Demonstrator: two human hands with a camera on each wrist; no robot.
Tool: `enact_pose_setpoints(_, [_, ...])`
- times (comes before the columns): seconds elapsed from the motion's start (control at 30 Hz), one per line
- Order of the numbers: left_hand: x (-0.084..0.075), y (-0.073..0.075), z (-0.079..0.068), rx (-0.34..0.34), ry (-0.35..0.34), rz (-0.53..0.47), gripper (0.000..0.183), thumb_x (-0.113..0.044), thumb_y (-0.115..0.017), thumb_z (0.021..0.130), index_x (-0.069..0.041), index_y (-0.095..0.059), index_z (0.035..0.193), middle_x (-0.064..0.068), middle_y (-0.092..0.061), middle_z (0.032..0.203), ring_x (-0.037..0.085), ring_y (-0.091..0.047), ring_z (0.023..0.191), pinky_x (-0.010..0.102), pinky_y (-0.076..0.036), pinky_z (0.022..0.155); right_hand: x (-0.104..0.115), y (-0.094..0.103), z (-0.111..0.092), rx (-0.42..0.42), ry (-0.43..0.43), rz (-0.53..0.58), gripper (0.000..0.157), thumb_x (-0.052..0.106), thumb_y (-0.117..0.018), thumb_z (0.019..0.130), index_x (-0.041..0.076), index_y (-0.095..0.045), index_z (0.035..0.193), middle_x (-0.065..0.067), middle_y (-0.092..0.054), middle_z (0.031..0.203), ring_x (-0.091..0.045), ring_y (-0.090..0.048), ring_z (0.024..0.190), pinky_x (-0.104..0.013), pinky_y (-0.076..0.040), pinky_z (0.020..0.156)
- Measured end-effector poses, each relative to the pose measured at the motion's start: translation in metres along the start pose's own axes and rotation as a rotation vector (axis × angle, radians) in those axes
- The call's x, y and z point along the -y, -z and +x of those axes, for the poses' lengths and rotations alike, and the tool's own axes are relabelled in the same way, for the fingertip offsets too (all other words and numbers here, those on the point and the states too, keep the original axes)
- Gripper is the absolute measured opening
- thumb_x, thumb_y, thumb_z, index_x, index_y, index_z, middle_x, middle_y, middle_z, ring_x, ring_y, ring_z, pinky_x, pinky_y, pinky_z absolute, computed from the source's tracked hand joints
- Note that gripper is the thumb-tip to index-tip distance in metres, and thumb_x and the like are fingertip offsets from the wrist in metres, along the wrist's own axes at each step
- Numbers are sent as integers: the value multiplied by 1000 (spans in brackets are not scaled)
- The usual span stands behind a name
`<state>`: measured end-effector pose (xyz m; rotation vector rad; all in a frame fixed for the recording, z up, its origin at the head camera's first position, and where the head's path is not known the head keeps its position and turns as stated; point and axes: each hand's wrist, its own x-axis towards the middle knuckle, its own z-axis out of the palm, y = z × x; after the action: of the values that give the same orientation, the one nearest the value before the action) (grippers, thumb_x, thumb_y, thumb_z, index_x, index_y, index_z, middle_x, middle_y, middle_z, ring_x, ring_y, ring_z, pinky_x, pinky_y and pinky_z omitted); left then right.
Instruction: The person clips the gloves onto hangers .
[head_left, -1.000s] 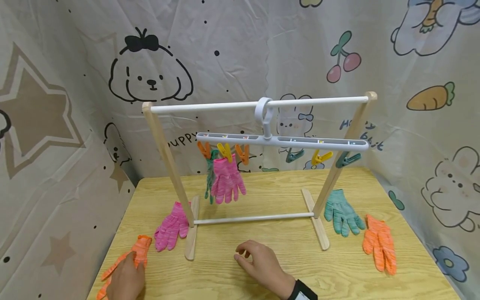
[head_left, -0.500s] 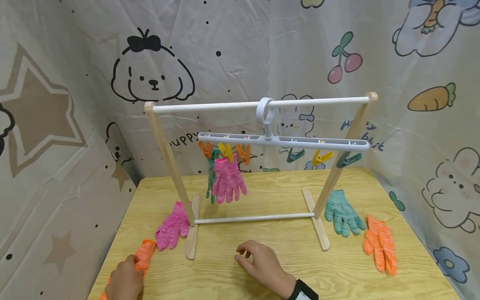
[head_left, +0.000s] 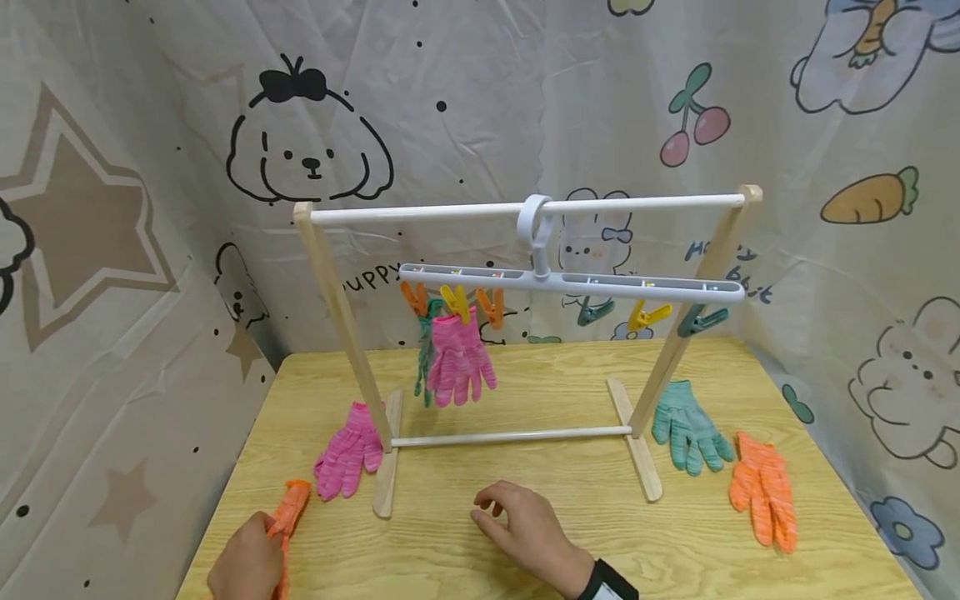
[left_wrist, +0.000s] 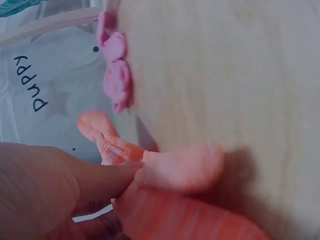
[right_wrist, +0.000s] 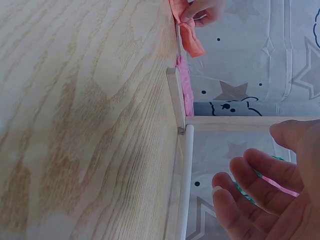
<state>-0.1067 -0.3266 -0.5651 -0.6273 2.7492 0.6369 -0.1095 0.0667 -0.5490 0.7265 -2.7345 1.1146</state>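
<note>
At the table's front left, my left hand (head_left: 247, 560) pinches an orange striped glove (head_left: 291, 510) between thumb and fingers. In the left wrist view the glove (left_wrist: 175, 172) bunches at the grip, and part of it is raised off the wood. My right hand (head_left: 521, 527) hovers at the front middle with loosely bent fingers and nothing in them. Just beyond the left hand lies a pink glove (head_left: 349, 454) beside the rack's left foot. Another pink glove (head_left: 459, 358) hangs from a yellow clip (head_left: 454, 303), with a green glove (head_left: 425, 354) hanging behind it.
A wooden rack with a white top rail (head_left: 420, 213) carries a grey clip hanger (head_left: 570, 282). Orange clips (head_left: 491, 308) hang at its left; teal and yellow clips (head_left: 648, 317) hang at its right. A green glove (head_left: 690, 429) and an orange glove (head_left: 763, 492) lie on the right.
My left hand has closed on the orange glove, which was lying flatter, and has drawn part of it up off the table. The right hand has stayed in place.
</note>
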Motion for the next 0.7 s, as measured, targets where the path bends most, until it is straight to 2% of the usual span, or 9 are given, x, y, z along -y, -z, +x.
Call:
enact_pose_setpoints(0.2, [-11, 9, -10, -72, -49, -33, 23, -16, -65, 96, 0, -60, 111, 19, -69, 89, 31, -67, 74, 41, -46, 55, -2, 0, 1, -16, 21, -12, 15, 27, -69, 97, 12, -74, 99, 5, -72, 90, -8, -64, 76, -16, -45, 62])
enact_pose_setpoints(0.3, [-22, 12, -16, -97, -84, -53, 23, -16, -66, 96, 0, -60, 111, 14, -69, 84, 25, -64, 70, 38, -44, 54, -3, 2, 3, -11, 19, -20, 16, 26, -69, 97, 12, -74, 100, 4, -73, 90, -8, -64, 76, -16, -45, 62])
enact_pose_setpoints(0.47, [-42, 16, -26, -152, -144, -76, 21, -14, -69, 94, 0, -61, 108, 12, -66, 79, 24, -61, 66, 36, -40, 51, -3, 6, 6, 8, 2, -17, 16, 27, -68, 97, 13, -74, 102, 3, -74, 93, -11, -66, 78, -17, -47, 64])
enact_pose_setpoints(0.7, [-65, 15, -37, -187, -211, -117, 19, -13, -71, 92, -3, -61, 104, 11, -67, 85, 20, -54, 60, 33, -38, 47, -5, 10, 8, -30, 17, -35, 17, 28, -68, 97, 13, -74, 101, 3, -74, 92, -10, -66, 78, -17, -47, 63])
